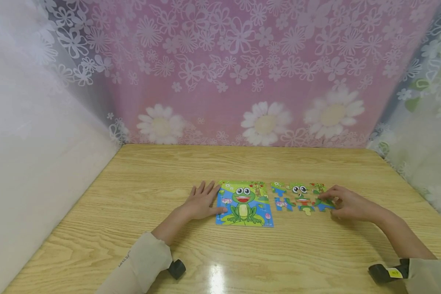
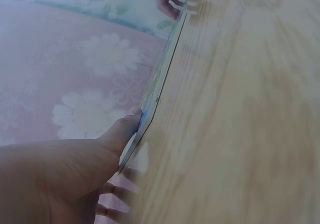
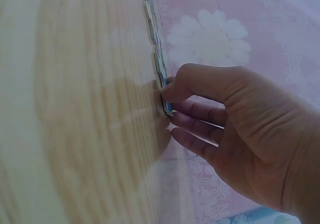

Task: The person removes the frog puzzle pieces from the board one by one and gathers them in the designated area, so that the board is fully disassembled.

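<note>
A square frog picture board [image 1: 244, 204] lies flat on the table, showing a green frog on a lily pad. My left hand [image 1: 202, 203] rests at its left side with fingers spread and the thumb over the border. In the left wrist view the thumb [image 2: 125, 126] touches the board's edge. To the right lie several jigsaw pieces with parts of a frog picture, including an eyes piece [image 1: 299, 189] and a mouth piece [image 1: 303, 201]. My right hand [image 1: 347, 203] pinches the lower right puzzle piece [image 1: 322, 205] between thumb and fingers, partly hiding it.
The wooden table [image 1: 191, 253] reaches back to a pink floral curtain [image 1: 213, 81]. Pale sheets hang along the left and right sides. A black strap device [image 1: 384, 272] sits at the right wrist, and another black device [image 1: 177, 269] at the left.
</note>
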`<state>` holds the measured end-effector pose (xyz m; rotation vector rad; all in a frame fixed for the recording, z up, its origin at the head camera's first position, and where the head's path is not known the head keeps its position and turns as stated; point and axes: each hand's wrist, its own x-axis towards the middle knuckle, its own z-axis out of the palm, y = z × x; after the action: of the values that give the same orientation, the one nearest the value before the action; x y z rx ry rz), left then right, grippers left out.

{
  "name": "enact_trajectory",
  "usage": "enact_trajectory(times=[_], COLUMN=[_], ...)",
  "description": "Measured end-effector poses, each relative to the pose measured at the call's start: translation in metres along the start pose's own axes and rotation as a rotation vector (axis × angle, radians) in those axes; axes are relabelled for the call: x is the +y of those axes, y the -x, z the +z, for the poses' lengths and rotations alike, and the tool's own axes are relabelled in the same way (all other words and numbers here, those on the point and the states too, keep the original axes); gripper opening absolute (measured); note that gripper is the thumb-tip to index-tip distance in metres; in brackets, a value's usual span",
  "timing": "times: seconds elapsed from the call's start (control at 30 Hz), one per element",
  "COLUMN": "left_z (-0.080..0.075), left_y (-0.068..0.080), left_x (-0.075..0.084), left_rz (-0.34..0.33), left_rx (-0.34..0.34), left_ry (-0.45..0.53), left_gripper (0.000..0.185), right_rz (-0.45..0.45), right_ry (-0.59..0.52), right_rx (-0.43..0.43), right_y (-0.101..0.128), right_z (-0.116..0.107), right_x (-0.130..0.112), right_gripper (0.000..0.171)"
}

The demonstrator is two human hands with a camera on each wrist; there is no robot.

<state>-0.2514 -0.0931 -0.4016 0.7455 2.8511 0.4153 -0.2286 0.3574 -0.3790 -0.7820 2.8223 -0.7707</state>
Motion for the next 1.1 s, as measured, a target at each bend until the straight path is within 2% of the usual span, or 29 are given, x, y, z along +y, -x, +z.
enact_trajectory(times=[1.1], left_z=[0.0008], left_y=[0.0001], left_x=[-0.0014], left_rz=[0.008], left_rx=[0.001], left_ry=[0.018], left_gripper=[0.088], right_rz=[-0.038], right_ry=[-0.022], right_rx=[0.003], right_y=[0.0022], right_z=[-0.0011], right_x=[0.0008], right_gripper=[0.040])
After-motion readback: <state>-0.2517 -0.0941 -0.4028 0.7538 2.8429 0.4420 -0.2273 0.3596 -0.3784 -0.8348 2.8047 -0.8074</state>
